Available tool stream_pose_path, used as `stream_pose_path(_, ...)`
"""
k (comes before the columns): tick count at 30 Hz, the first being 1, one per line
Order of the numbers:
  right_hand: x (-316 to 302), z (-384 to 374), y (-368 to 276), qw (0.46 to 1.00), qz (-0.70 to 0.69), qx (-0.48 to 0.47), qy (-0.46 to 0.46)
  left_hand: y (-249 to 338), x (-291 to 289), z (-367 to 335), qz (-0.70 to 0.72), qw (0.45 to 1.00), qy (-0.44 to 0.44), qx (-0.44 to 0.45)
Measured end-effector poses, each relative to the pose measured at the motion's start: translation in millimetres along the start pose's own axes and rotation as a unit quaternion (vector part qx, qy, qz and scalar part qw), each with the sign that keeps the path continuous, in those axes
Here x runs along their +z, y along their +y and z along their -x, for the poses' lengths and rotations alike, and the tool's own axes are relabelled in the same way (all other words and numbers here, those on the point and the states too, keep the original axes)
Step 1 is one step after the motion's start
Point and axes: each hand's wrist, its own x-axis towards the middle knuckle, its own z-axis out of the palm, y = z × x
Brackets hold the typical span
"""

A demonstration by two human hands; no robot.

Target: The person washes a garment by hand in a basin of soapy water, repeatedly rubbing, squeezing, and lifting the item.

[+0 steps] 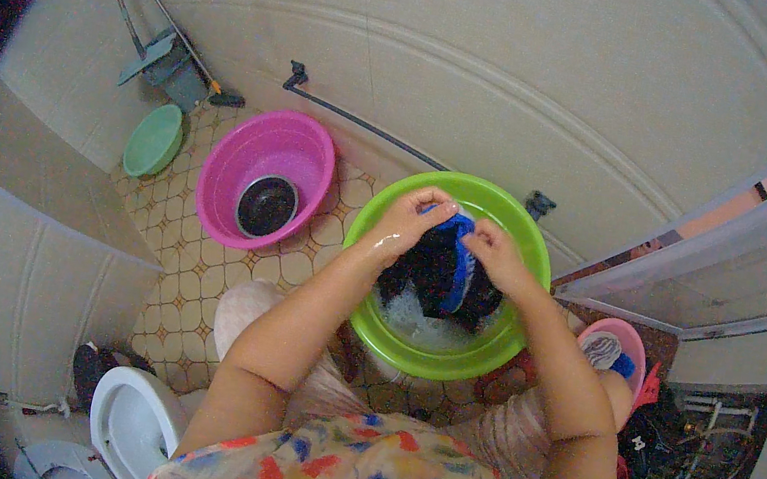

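Observation:
Both of my hands grip a wet black garment with a bright blue edge (461,275) above a large lime-green basin (379,342). My left hand (414,218) is closed on the blue edge, its thumb and fingertips pinching the cloth. On the other side, my right hand (496,253) pinches the same edge, a short way from the left. The rest of the black cloth hangs down into the basin, where whitish suds (421,321) float on the water. How much of the cloth lies under water cannot be made out.
Left of the green basin stands a pink basin (226,139) holding a dark round thing (266,207). A small green basin (155,142) and a dustpan (176,73) are farther left. A toilet (107,407) is at lower left. Beside my right knee, a pink tub (635,344) holds cloths.

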Motion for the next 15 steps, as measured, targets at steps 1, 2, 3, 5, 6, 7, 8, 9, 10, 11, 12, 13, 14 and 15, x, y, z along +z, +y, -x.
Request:
stream_pose_path(1,-5.6,-1.4,-2.3,0.999,-0.012,0.033,0.027,2.2,-1.6,0.5,-0.064,0.998,0.003,0.017)
stream_pose_path(2,-13.3,-4.0,-0.3,0.996,-0.031,-0.009,0.077,4.5,-3.4,1.9,-0.128,0.992,-0.012,0.008)
stream_pose_path(3,-20.6,-4.6,1.1,0.993,-0.058,-0.013,0.1,7.0,-5.5,3.7,-0.191,0.981,-0.028,-0.002)
stream_pose_path(5,-30.7,-4.2,-0.8,0.983,-0.111,-0.022,0.143,-0.3,-11.8,5.2,-0.301,0.952,-0.051,0.032)
stream_pose_path(6,-31.4,-4.3,-3.3,0.977,-0.154,-0.007,0.146,-12.7,-16.4,4.7,-0.349,0.932,-0.06,0.075)
stream_pose_path(7,-33.3,-4.2,-6.2,0.975,-0.155,-0.03,0.159,-23.3,-21.8,4.3,-0.396,0.908,-0.068,0.117)
stream_pose_path(8,-38.6,-3.0,-7.7,0.971,-0.153,-0.053,0.174,-15.0,-21.4,6.1,-0.445,0.89,-0.084,0.048)
stream_pose_path(9,-44.0,-2.1,-7.6,0.967,-0.152,-0.075,0.188,-24.2,-23.9,3.0,-0.441,0.894,-0.046,0.065)
stream_pose_path(10,-50.1,-2.0,-3.2,0.962,-0.177,-0.072,0.195,-41.2,-27.8,-2.2,-0.437,0.896,-0.008,0.082)
stream_pose_path(11,-52.1,0.2,-5.4,0.959,-0.201,-0.049,0.191,-40.3,-26.6,-2.9,-0.432,0.896,0.03,0.098)
stream_pose_path(12,-54.0,4.1,-10.3,0.956,-0.226,-0.027,0.187,-39.2,-25.7,-3.2,-0.322,0.944,0.045,0.058)
stream_pose_path(13,-54.1,6.4,-12.8,0.951,-0.25,-0.005,0.182,-37.6,-24.2,-3.5,-0.207,0.976,0.06,0.016)
stream_pose_path(14,-53.2,7.0,-13.0,0.958,-0.236,0.017,0.161,-31.3,-21.7,-3.5,-0.088,0.993,0.073,-0.024)
stream_pose_path(15,-50.6,6.5,-12.7,0.964,-0.221,0.04,0.139,-33.8,-23.2,-6.9,-0.039,0.997,0.058,-0.029)
